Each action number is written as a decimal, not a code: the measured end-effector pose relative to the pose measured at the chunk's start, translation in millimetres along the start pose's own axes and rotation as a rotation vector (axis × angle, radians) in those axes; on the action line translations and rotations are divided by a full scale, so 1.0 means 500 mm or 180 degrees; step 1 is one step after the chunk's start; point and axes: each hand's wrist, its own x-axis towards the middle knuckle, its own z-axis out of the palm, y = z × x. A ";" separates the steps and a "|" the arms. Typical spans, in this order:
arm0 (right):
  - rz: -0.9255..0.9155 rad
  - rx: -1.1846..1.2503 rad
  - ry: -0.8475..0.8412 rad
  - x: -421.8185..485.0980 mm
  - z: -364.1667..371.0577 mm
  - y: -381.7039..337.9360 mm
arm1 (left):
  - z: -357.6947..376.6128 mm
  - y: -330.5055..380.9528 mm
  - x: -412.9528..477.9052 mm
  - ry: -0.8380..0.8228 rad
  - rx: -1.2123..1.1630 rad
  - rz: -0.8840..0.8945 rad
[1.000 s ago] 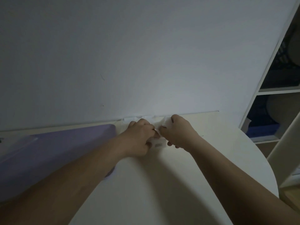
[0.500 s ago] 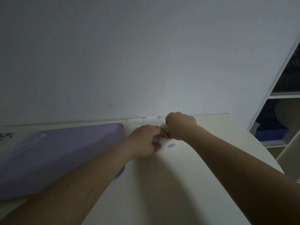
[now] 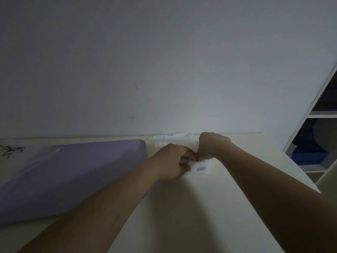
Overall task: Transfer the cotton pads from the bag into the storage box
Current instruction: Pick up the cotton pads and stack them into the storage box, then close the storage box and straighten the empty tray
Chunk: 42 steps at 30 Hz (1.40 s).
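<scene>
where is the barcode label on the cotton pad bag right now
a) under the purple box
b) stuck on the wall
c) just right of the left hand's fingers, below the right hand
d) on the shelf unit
c: the barcode label shows on the bag beside the left hand and below the right hand, both gripping the bag on the table.

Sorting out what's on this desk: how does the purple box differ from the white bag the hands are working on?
The purple box is large, opaque and rigid-looking; the white bag is small and soft. The purple box lies untouched at the left, while both the left hand and the right hand pinch the white bag near the wall. The white bag shows a barcode label; the purple box shows none. Both rest on the cream table.
</scene>
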 end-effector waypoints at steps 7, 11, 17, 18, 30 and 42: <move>0.0026 0.1020 -0.0449 -0.011 -0.026 0.035 | -0.011 0.002 -0.008 0.0265 0.0361 0.0274; -0.0069 0.0740 -0.0238 -0.012 -0.010 0.020 | -0.010 -0.014 -0.027 0.0462 0.0562 0.0225; -0.0057 0.1043 -0.0388 0.002 -0.013 0.036 | 0.008 -0.021 -0.051 0.0384 0.0338 0.0275; -0.0019 0.1276 -0.0305 0.010 -0.016 0.048 | 0.000 -0.024 -0.049 0.0429 0.0011 0.0133; 0.0456 0.3937 -0.0193 0.130 0.078 0.053 | -0.081 -0.155 0.020 0.1325 -0.1969 -0.2082; -0.0471 0.4751 0.0724 0.079 0.049 0.050 | -0.095 -0.146 -0.012 0.1672 -0.1985 -0.0958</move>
